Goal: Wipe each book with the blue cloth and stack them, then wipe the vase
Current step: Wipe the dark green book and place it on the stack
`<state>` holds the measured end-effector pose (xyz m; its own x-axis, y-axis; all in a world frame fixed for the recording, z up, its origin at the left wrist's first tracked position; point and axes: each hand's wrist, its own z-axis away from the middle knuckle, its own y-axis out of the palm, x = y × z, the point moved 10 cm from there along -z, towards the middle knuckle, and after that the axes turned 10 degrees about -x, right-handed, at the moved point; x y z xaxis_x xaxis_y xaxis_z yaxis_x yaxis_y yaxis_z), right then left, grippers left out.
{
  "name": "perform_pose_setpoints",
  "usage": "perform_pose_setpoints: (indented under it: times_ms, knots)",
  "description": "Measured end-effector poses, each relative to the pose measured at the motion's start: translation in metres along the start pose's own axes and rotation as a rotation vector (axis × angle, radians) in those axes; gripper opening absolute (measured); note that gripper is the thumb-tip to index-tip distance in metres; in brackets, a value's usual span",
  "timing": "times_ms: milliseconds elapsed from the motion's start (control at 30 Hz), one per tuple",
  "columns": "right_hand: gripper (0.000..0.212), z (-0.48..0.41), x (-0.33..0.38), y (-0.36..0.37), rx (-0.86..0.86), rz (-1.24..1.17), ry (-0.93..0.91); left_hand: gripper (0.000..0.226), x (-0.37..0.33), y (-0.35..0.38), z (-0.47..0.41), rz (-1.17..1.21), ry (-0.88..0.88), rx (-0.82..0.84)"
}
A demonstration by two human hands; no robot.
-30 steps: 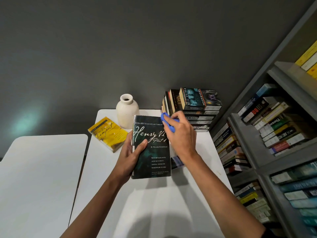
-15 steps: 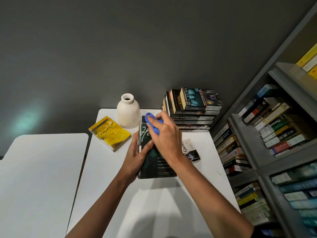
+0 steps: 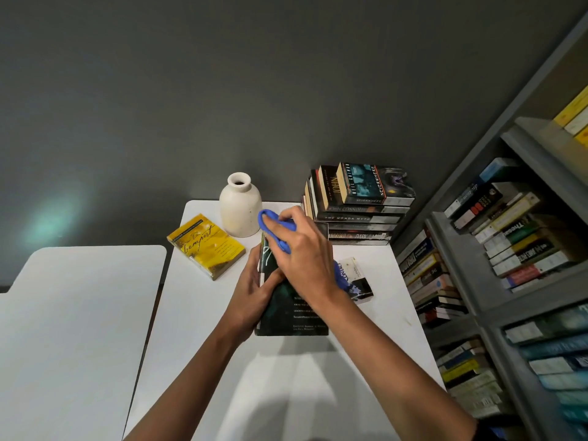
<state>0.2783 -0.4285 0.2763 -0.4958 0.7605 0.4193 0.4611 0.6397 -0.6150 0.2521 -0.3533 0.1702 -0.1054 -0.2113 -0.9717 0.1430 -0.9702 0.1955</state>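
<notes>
A dark green book (image 3: 288, 310) lies in the middle of the white table (image 3: 270, 377). My left hand (image 3: 251, 294) grips its left edge, thumb over the cover. My right hand (image 3: 302, 253) holds the blue cloth (image 3: 273, 227) bunched under its fingers and presses it on the upper part of the cover. A cream vase (image 3: 240, 205) stands upright just behind the cloth. A yellow book (image 3: 206, 245) lies flat to the left. A small white and black book (image 3: 356, 278) lies to the right, partly under my wrist. A stack of books (image 3: 359, 206) sits at the back right.
A second white table (image 3: 73, 329) stands to the left across a narrow gap. A grey bookshelf (image 3: 509, 249) full of books runs along the right side. A dark grey wall is right behind the table.
My right hand has slid the blue cloth leftward across the top of the dark book's cover, from its right corner to near the vase. The book has been lowered toward the table.
</notes>
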Motion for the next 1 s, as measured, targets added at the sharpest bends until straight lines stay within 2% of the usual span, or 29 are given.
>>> perform_pose_setpoints:
  times_ms: [167,333,400,533,667,767,867,1000]
  knots:
    - [0.028,0.021,0.003,-0.003,0.118,-0.109,-0.082,0.05,0.0,-0.011,0.001,0.018,0.005,-0.024]
    - [0.024,-0.015,-0.025,-0.011,-0.017,-0.001,0.035,0.043,0.003,-0.002,0.001,0.065,-0.069,0.021]
    - [0.027,-0.011,-0.015,-0.011,-0.025,-0.005,-0.002,0.045,0.001,-0.004,-0.002,0.038,-0.049,0.018]
    - [0.025,0.017,0.019,0.003,0.149,-0.045,-0.177,0.051,-0.004,-0.01,-0.002,-0.178,0.055,0.004]
    - [0.02,-0.011,-0.018,-0.007,0.071,0.043,-0.015,0.045,-0.008,-0.015,-0.005,-0.529,0.167,-0.04]
    - [0.019,-0.002,-0.011,-0.009,0.072,0.058,-0.051,0.049,-0.009,-0.022,-0.007,-0.796,0.229,-0.101]
    - [0.023,0.028,0.012,0.0,0.168,0.007,-0.133,0.043,-0.009,-0.028,-0.007,-0.821,0.238,-0.14]
    - [0.02,0.006,-0.021,-0.008,0.058,0.037,0.028,0.04,-0.013,-0.022,-0.002,-0.866,0.276,-0.109]
